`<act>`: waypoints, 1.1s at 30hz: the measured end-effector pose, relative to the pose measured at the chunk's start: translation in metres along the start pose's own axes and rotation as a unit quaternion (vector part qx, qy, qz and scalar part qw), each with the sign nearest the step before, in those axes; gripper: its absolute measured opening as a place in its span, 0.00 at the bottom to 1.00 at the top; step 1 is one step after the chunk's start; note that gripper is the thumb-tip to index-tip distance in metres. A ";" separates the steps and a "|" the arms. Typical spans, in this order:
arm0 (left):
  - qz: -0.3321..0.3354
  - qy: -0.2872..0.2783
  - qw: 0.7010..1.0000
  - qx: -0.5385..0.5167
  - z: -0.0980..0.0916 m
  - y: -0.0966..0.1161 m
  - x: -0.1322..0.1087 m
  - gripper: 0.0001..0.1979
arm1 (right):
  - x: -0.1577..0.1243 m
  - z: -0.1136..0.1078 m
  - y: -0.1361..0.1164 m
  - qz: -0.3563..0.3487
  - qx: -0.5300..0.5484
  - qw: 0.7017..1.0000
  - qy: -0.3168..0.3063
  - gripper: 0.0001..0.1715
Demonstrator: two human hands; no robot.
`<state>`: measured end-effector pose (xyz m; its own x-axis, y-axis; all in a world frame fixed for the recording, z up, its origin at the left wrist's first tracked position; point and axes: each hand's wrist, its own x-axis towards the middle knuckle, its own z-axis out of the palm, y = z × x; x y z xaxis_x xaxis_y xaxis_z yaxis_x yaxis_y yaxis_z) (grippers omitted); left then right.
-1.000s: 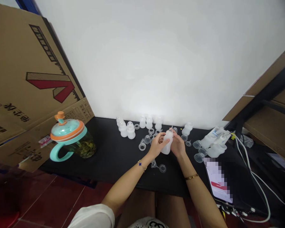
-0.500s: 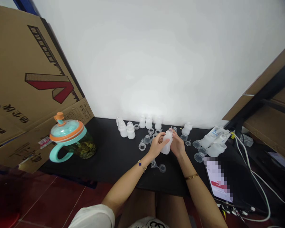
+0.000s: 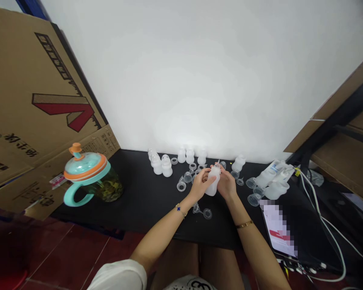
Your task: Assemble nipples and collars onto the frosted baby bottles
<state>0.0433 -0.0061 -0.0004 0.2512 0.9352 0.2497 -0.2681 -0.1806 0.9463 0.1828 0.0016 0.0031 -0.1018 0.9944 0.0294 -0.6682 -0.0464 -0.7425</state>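
Observation:
My left hand (image 3: 200, 182) is closed around the body of a milky white baby bottle (image 3: 212, 186), its thumb across the front. At the bottle's neck, the curled fingers of my right hand (image 3: 226, 184) press in from the right side and behind. A clear pointed piece (image 3: 218, 163) sticks up at the bottle's mouth between the fingertips; the fingers partly hide it. Just left of the hands lie clear collar rings, one of them a ring (image 3: 181, 186), and small clear domed caps (image 3: 187, 177). Nearer me on the black table (image 3: 145, 201) rests a clear funnel-like part with a round cap (image 3: 207, 214).
Capped bottles (image 3: 167, 167) stand at the back left, with several uncapped bottles (image 3: 190, 155) along the wall. To the right are a bagged group of bottles (image 3: 274, 179), a tablet (image 3: 276, 229) and white cables (image 3: 316, 193). A teal-lidded jug (image 3: 86, 173) stands left beside a cardboard box (image 3: 27, 100).
Both hands keep hold of the bottle in nearly the same place. The right fingers have shifted slightly to the left around its neck.

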 end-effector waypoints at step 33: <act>-0.008 0.003 1.000 -0.006 0.001 -0.001 0.000 0.26 | 0.002 -0.003 0.003 -0.009 0.018 1.000 0.003 0.18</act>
<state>0.0443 -0.0060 -0.0017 0.2492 0.9400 0.2331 -0.2747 -0.1622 0.9478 0.1829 0.0035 -0.0006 -0.0847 0.9957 0.0379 -0.6965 -0.0319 -0.7169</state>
